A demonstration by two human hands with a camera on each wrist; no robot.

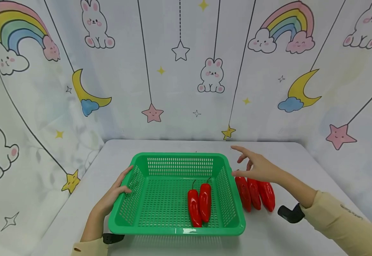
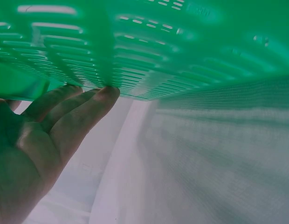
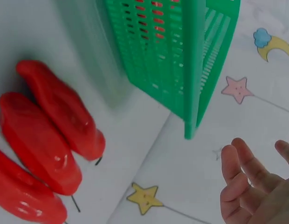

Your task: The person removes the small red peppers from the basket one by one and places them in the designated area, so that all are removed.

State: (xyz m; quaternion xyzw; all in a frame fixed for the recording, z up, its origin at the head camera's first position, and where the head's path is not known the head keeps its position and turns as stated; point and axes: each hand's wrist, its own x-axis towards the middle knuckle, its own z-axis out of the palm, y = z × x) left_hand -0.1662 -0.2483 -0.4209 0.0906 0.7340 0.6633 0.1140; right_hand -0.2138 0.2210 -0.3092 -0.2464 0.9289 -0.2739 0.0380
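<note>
A green plastic basket (image 1: 176,231) with slotted walls stands in the middle of the head view. Two red peppers (image 1: 194,208) lie side by side in its right half, stems pointing away. My left hand (image 1: 110,197) holds the basket's left rim, thumb over the inside and fingers along the outer side, as the left wrist view shows of the fingers (image 2: 84,112). Beyond the right rim my right hand (image 1: 257,167) hovers with thumb and fingers spread, holding nothing and apart from the basket. Beneath it, three more red peppers (image 3: 39,140) lie on the table, their stem ends partly hidden in the head view.
The white table (image 1: 74,217) backs onto a pale curtain (image 1: 186,124) printed with rabbits, stars, moons and rainbows, which also hangs along both sides. Loose peppers lie close to the basket's right wall.
</note>
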